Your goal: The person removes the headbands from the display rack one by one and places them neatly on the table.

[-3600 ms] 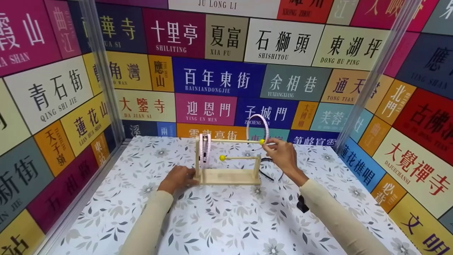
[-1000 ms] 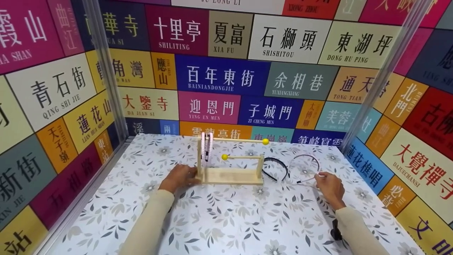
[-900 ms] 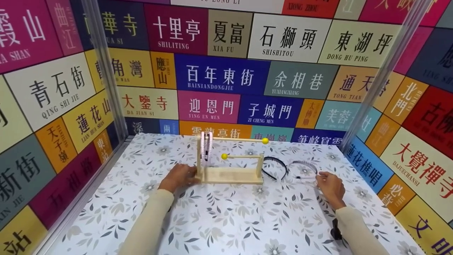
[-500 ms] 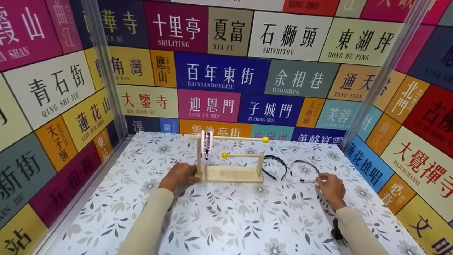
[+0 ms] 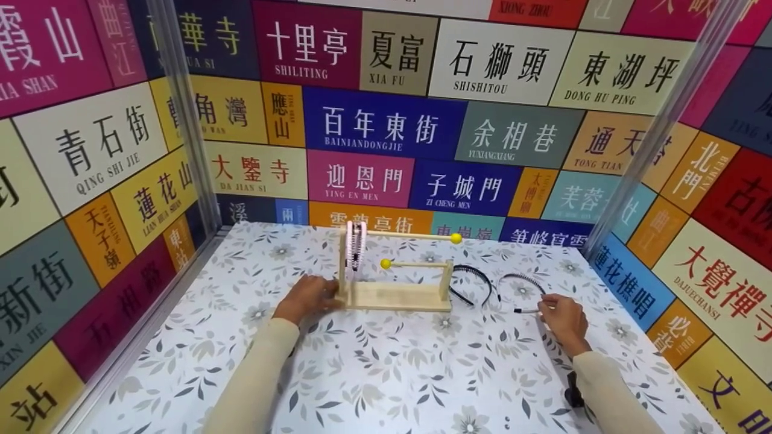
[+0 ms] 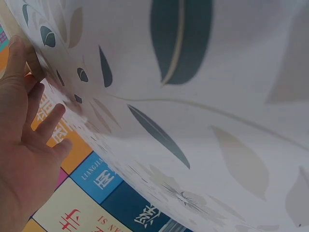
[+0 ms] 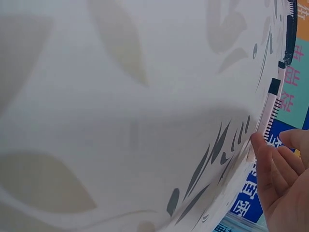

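Note:
In the head view, a wooden stand [image 5: 395,295] carries two horizontal rods tipped with yellow balls. Pink headbands [image 5: 356,247] with dark comb teeth hang on the upper rod, against the tall left post; the lower rod [image 5: 416,265] is bare. My left hand [image 5: 309,298] grips the stand's left end, and the left wrist view shows the thumb on the wood [image 6: 33,60]. At the right, my right hand [image 5: 564,319] pinches the near side of a pale pink headband [image 5: 522,277] lying on the table. Its black end tip [image 7: 274,86] shows in the right wrist view.
A black headband [image 5: 476,271] lies between the stand and the pale pink one. The table's floral cover [image 5: 386,374] reaches back to walls of coloured sign panels [image 5: 386,123]. Clear corner strips [image 5: 193,120] rise at both sides.
My right hand has come down from the upper rod's ball end to the table at the right, bringing the pale pink headband, which has since turned slightly. My left hand has stayed on the stand.

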The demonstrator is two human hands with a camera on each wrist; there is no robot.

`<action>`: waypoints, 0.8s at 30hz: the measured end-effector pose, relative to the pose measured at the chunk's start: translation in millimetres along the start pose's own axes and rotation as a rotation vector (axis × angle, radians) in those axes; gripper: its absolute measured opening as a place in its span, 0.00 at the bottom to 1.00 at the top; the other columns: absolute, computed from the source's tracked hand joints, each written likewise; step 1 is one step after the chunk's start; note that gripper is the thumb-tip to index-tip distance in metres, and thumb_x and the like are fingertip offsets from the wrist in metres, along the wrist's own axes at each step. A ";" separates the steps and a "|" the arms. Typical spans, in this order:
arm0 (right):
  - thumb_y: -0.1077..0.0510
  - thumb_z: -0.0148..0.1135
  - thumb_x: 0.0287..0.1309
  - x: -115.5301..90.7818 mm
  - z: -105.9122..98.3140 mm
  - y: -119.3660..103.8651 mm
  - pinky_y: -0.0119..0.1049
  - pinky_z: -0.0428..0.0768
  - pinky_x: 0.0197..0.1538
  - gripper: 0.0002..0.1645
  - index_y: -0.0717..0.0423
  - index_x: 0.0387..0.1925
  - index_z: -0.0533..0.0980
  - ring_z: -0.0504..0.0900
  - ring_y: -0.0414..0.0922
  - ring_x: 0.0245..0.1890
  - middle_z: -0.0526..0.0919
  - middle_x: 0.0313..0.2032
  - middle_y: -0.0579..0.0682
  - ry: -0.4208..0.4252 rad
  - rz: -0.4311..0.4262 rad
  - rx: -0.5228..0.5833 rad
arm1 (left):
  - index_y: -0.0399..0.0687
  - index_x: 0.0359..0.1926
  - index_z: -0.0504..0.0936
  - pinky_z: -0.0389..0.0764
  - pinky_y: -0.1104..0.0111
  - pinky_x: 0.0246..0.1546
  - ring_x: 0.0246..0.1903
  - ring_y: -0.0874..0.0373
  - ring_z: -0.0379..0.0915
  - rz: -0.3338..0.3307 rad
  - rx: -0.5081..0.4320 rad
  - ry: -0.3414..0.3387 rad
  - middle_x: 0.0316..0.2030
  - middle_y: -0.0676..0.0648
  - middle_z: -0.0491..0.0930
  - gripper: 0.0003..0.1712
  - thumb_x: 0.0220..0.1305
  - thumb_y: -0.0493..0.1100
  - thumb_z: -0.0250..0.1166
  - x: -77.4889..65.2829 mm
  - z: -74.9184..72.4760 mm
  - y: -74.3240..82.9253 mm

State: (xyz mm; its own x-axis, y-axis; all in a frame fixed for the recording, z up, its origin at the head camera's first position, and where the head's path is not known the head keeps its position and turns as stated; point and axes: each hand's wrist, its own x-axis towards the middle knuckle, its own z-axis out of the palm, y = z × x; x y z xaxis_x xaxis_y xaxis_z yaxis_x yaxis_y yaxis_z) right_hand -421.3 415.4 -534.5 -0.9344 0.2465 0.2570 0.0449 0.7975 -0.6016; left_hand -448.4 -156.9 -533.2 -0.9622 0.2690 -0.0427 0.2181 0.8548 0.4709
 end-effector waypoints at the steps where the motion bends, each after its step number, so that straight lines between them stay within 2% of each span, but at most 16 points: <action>1: 0.57 0.62 0.71 -0.7 -1.3 -0.6 0.33 0.76 0.29 0.21 0.66 0.58 0.80 0.90 0.51 0.35 0.87 0.51 0.64 0.000 -0.009 0.004 | 0.57 0.63 0.84 0.74 0.52 0.67 0.57 0.51 0.79 -0.004 -0.002 -0.002 0.58 0.51 0.84 0.27 0.63 0.50 0.76 0.1 0.3 0.3; 3: 0.57 0.62 0.71 -2.2 -3.9 -1.9 0.32 0.76 0.28 0.21 0.66 0.58 0.81 0.91 0.52 0.35 0.87 0.51 0.64 0.005 -0.035 0.015 | 0.59 0.62 0.85 0.74 0.52 0.66 0.55 0.52 0.79 -0.009 0.010 -0.001 0.57 0.52 0.85 0.26 0.63 0.50 0.76 0.0 0.6 0.6; 7: 0.58 0.62 0.71 -3.6 -8.0 -3.0 0.33 0.73 0.21 0.20 0.65 0.58 0.81 0.91 0.54 0.35 0.87 0.50 0.64 0.021 -0.113 0.035 | 0.56 0.58 0.86 0.79 0.54 0.60 0.47 0.53 0.80 0.023 0.038 0.030 0.52 0.50 0.87 0.23 0.62 0.51 0.76 -4.1 -0.1 4.0; 11: 0.57 0.63 0.71 -2.0 -10.6 -5.6 0.33 0.72 0.18 0.20 0.65 0.57 0.81 0.91 0.56 0.35 0.87 0.50 0.64 0.034 -0.158 0.045 | 0.55 0.56 0.87 0.80 0.56 0.57 0.41 0.55 0.79 0.038 0.046 0.044 0.49 0.49 0.88 0.22 0.63 0.52 0.75 -5.9 -1.4 5.7; 20: 0.56 0.67 0.69 2.2 -16.5 -23.8 0.35 0.67 0.15 0.19 0.63 0.56 0.83 0.91 0.56 0.32 0.88 0.49 0.63 0.065 -0.212 0.026 | 0.58 0.60 0.86 0.75 0.53 0.64 0.46 0.55 0.79 -0.004 0.024 0.015 0.53 0.51 0.87 0.25 0.63 0.53 0.75 -1.4 -1.7 2.9; 24: 0.56 0.69 0.67 1.1 -17.8 -35.0 0.35 0.66 0.14 0.19 0.62 0.55 0.84 0.91 0.53 0.30 0.89 0.48 0.61 0.076 -0.239 0.015 | 0.57 0.61 0.85 0.75 0.53 0.65 0.47 0.54 0.80 -0.015 0.011 0.011 0.54 0.50 0.87 0.26 0.62 0.53 0.76 -2.9 -1.2 4.6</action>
State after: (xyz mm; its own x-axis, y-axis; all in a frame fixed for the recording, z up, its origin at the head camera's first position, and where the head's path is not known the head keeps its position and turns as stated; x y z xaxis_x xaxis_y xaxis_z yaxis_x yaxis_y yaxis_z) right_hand -417.6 397.6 -499.7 -0.8885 0.0935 0.4493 -0.1796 0.8301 -0.5278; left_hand -444.8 -154.3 -529.8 -0.9671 0.2513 -0.0397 0.2055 0.8636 0.4604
